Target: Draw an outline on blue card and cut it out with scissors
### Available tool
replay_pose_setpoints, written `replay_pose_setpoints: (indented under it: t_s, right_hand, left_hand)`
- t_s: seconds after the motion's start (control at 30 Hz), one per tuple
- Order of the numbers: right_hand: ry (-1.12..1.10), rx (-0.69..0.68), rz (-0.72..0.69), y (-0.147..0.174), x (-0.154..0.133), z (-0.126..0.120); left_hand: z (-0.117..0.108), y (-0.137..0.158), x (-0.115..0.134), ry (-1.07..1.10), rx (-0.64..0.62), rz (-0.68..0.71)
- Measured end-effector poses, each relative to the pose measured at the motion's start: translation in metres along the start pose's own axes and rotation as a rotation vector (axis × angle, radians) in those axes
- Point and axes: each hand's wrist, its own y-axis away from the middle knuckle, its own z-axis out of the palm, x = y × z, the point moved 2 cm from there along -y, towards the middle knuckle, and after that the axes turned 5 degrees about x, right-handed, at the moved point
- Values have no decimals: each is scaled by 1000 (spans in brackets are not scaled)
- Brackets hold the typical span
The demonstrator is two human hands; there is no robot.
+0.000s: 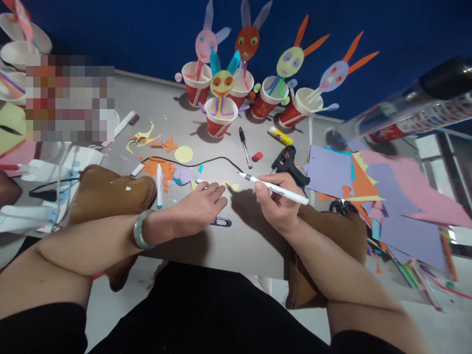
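Note:
In the head view, my right hand (278, 201) grips a white acrylic marker (283, 191), its tip pointing left above the table. My left hand (199, 209) lies palm down with fingers stretched out, beside small pale yellow paper pieces (232, 187). A purple looped handle (223, 222) shows from beneath that hand; the rest of it is hidden. A white marker with a blue end (159, 186) rests left of my left hand. Beyond the hands lie a black pen (245, 147), a red cap (257, 157) and a yellow glue stick (280, 135).
Red paper cups with rabbit-faced paper figures (221, 115) stand along the back. A black glue gun (287, 162) is beyond my right hand, its cord crossing the table. Coloured paper sheets (409, 231) cover the right side; orange scraps (162, 169) lie left. A large bottle (405, 105) leans in at right.

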Motion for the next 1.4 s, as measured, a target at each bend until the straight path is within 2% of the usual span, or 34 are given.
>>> replay_pose_setpoints:
  t_s: [0.13, 0.37, 0.73, 0.97, 1.4]
  right_hand:
    - [-66, 12, 33, 5, 7, -2]
    - [59, -146, 9, 4, -4, 8]
    - [184, -169, -101, 9, 4, 16]
    - [176, -181, -47, 10, 9, 19]
    - [64, -191, -55, 12, 10, 25]
  left_hand:
    - [3, 3, 2, -9, 45, 14]
    - [7, 6, 4, -21, 116, 7]
    - [-7, 3, 5, -36, 81, -19]
    - [-7, 2, 5, -8, 48, -42]
    - [-3, 3, 4, 18, 58, -52]
